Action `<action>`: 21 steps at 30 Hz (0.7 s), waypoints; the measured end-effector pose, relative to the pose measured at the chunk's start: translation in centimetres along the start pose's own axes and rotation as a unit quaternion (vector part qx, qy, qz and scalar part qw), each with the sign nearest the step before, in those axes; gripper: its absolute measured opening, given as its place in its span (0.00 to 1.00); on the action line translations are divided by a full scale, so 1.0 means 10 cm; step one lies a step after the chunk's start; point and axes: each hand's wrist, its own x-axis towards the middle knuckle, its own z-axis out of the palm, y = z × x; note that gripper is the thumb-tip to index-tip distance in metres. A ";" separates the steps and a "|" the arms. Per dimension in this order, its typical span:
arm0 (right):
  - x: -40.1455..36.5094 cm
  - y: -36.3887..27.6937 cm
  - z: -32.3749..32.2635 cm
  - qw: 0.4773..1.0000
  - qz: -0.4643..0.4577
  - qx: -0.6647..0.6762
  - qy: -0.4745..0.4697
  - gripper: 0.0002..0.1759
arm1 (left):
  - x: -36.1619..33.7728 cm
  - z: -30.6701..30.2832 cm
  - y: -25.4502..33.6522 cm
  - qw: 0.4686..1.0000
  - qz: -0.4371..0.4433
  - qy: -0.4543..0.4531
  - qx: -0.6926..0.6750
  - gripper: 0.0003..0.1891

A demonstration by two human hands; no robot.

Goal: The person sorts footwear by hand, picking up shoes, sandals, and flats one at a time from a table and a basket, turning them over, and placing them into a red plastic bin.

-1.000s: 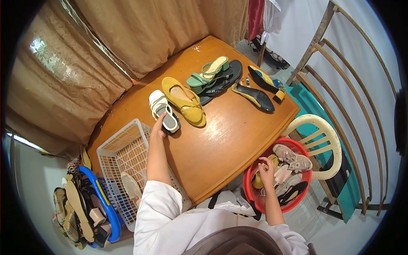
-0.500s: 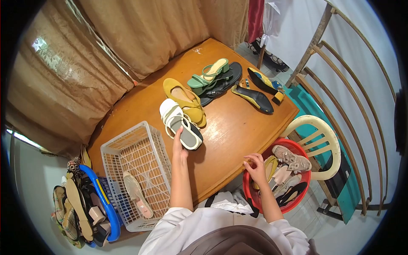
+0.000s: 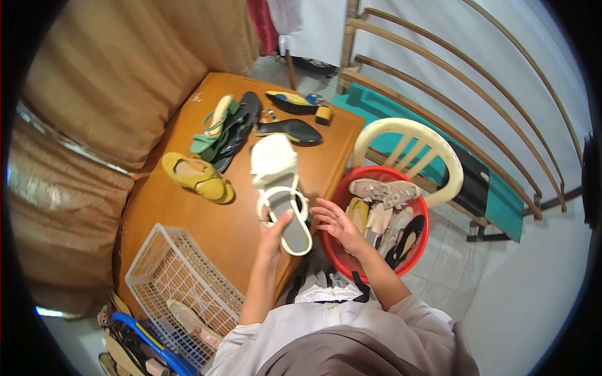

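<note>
My left hand (image 3: 273, 238) grips white sandals (image 3: 295, 233) by the heel end, its thumb on a grey insole. They look like a pair held together, one partly hidden behind the other, raised over the table's near right part. Just right of them is my right hand (image 3: 338, 227), fingers spread and holding nothing. Beyond it stands a red basket (image 3: 426, 230) with several shoes inside. Mustard-yellow sandals (image 3: 199, 178) lie on the table to the left of the white ones.
On the wooden table (image 3: 200, 235), green sandals (image 3: 204, 143), black sandals (image 3: 241, 128) and yellow-and-black heeled shoes (image 3: 291, 130) lie farther back. A white plastic crate (image 3: 164, 237) holds a pale shoe. Near it is a blue-rimmed basket (image 3: 147, 332) of footwear. A cream chair (image 3: 453, 164) stands behind the red basket.
My left hand has lifted the white sandals away from beside the yellow ones and brought them right and nearer. My right hand has moved from the red basket toward them. The view has turned right.
</note>
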 end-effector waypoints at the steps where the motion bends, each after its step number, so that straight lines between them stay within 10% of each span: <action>1: -0.05 0.00 -0.04 1.000 0.000 0.011 0.012 0.42 | -0.06 0.17 -0.05 0.999 -0.020 -0.028 0.016 0.27; 10: -0.77 0.09 -0.60 0.969 0.118 0.060 0.211 0.40 | -0.12 0.81 -1.06 0.945 -0.203 -0.226 0.120 0.29; 21: -0.94 1.31 -1.35 0.896 0.313 0.104 0.296 0.45 | 0.39 0.41 -2.34 0.855 -0.420 -0.258 0.158 0.28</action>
